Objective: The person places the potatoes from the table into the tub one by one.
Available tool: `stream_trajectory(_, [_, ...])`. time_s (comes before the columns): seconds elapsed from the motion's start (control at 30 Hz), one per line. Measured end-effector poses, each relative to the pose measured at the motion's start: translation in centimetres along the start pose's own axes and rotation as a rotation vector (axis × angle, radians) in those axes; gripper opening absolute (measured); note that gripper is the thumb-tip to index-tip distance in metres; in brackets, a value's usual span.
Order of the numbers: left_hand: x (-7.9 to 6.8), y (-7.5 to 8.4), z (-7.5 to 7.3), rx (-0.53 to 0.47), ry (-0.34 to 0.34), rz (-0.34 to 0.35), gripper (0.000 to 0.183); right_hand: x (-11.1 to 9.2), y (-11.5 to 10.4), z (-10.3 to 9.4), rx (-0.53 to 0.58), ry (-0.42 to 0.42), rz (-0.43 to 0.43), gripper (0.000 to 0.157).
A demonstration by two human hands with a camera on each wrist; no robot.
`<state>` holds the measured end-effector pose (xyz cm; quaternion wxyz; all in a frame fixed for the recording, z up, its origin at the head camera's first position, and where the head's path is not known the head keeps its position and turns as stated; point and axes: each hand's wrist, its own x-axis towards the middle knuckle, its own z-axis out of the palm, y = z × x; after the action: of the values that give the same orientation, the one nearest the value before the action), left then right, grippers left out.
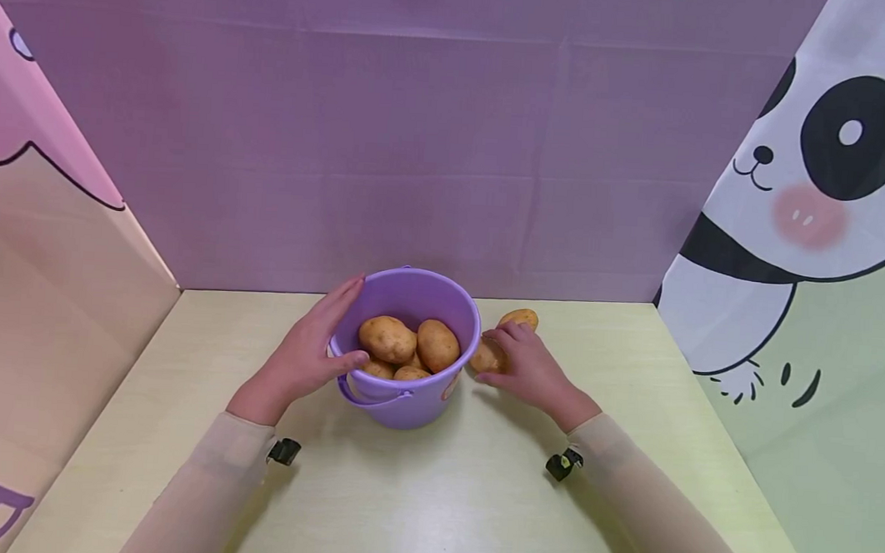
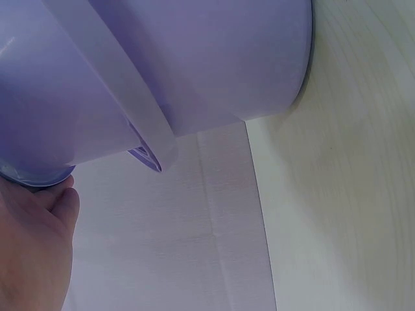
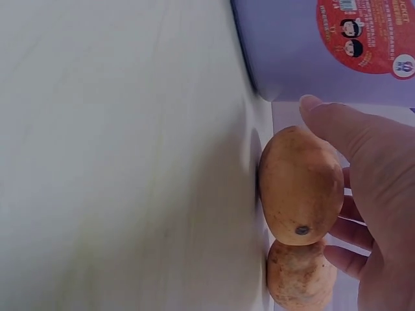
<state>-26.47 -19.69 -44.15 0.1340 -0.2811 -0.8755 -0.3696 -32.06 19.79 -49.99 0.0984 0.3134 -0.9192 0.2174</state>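
Observation:
A light purple bucket [image 1: 413, 402] stands upright on the table with several brown potatoes [image 1: 387, 339] inside. My left hand [image 1: 307, 349] rests at its left rim, fingers extended along the edge and thumb lying over the front lip. Just right of the bucket, my right hand [image 1: 528, 369] has its fingers and thumb around a smooth potato [image 3: 301, 188] that is low beside the tabletop. A second potato [image 1: 519, 318] lies directly behind it, near the right fingertips. In the left wrist view, the left hand [image 2: 32, 240] is partly cut off beneath the rim.
The bucket's handle [image 1: 372, 400] hangs down at its front left. A red label [image 3: 366, 32] shows on its right side. A purple cloth backdrop [image 1: 419, 142] rises behind the pale wood table [image 1: 415, 509], with printed panels left and right, one bearing a panda [image 1: 793, 186].

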Motion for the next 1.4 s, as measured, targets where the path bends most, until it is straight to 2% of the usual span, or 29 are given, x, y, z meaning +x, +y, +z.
stream_trajectory(0.4, [0.0, 0.16, -0.1, 0.004, -0.005, -0.001, 0.118, 0.21, -0.83, -0.12, -0.029, -0.021, -0.002, 0.064])
stream_trajectory(0.87, [0.0, 0.14, -0.11, 0.004, -0.008, -0.005, 0.116, 0.21, -0.43, 0.25, -0.017, 0.01, -0.02, 0.062])
stream_trajectory(1.4, [0.06, -0.03, -0.08, 0.006, -0.009, -0.011, 0.117, 0.02, -0.05, 0.0, 0.127, 0.028, 0.026, 0.058])
